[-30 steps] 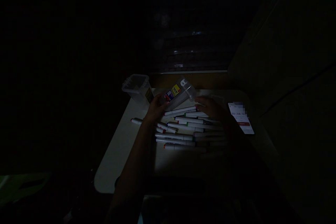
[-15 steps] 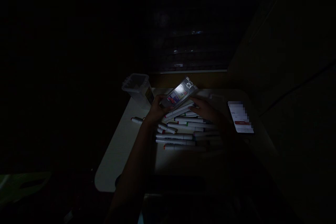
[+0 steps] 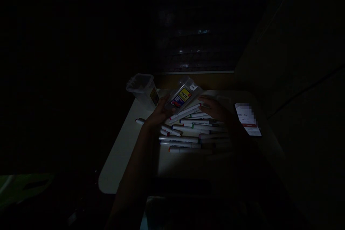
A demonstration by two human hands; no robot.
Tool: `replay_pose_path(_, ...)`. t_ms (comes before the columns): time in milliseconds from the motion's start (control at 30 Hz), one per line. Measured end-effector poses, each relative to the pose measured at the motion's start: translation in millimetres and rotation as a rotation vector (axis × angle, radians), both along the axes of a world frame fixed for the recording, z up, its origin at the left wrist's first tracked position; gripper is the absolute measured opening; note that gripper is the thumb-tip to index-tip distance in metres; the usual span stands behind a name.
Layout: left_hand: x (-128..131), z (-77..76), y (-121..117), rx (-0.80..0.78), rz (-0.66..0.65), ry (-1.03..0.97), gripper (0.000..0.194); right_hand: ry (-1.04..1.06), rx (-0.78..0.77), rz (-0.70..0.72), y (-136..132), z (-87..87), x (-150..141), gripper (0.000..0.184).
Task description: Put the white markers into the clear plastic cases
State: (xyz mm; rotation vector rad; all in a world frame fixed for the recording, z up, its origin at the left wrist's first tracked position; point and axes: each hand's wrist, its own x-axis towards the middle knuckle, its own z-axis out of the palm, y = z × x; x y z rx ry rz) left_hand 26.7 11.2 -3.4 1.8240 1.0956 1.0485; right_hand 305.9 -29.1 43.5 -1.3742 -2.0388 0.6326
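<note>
My left hand (image 3: 159, 114) grips the lower left end of a clear plastic case (image 3: 190, 95) with a yellow and blue label. The case is held tilted above the tabletop, its label toward me. To its right, my right hand (image 3: 213, 108) has its fingers apart, close to the case's right side and above the markers; I cannot tell whether a fingertip touches the case. Several white markers (image 3: 179, 139) with coloured ends lie loosely on the table under and in front of both hands.
A clear plastic tub (image 3: 141, 88) stands at the table's back left. On the right lies a phone (image 3: 248, 120) with a lit screen. The pale table (image 3: 113, 172) has rounded corners. The surroundings are very dark.
The case has turned so that its label shows more clearly and the glare on it is gone. My right hand's fingers have drawn slightly away to the right.
</note>
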Motion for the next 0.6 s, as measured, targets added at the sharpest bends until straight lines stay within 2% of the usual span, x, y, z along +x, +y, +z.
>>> replay_pose_path(133, -6.0, 0.2, -2.1, -0.035, -0.023, 0.039, 0.078, -0.076, -0.026, -0.049, -3.9, 6.3, 6.2, 0.044)
replay_pose_path(333, -6.2, 0.6, -3.0, -0.152, -0.076, -0.076, 0.084, -0.204, -0.064, -0.088, -8.2, 11.3, 24.0, 0.042)
replay_pose_path(467, -4.0, 0.3, -0.9, -0.061, -0.077, -0.111, 0.083, -0.267, -0.071, -0.087, -6.8, 8.1, 35.4, 0.037)
replay_pose_path(600, -1.0, 0.6, 1.1, 0.012, -0.114, -0.069, 0.065, -0.301, -0.071, -0.056, -5.3, 7.7, 38.4, 0.035)
